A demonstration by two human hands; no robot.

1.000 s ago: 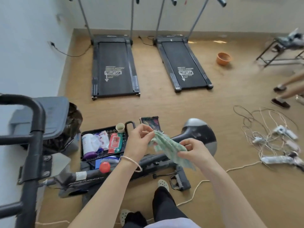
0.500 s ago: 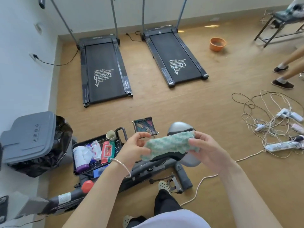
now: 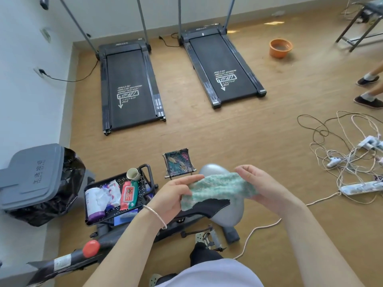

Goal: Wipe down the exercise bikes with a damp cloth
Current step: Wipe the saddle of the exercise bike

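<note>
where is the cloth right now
In the head view the green cloth sits low at centre, held between the left hand and right hand, over the exercise bike.

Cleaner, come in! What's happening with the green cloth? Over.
Left hand and right hand hold the green cloth spread between them. Exercise bike below, cloth held above it. White cord lies by its base.

At the far wall, left treadmill (image 3: 129, 85) and right treadmill (image 3: 223, 67) side by side; bowl (image 3: 280, 47) on the floor right of them. Against the left wall, bin (image 3: 31, 177); tray (image 3: 143, 188) just right of it, cup (image 3: 133, 174) in its far corner. Stool (image 3: 179, 162) right of the tray, beyond the bike (image 3: 223, 212). Cords (image 3: 342, 158) far right. Above the bike, cloth (image 3: 217, 188) between left hand (image 3: 174, 195) and right hand (image 3: 263, 185).
</note>
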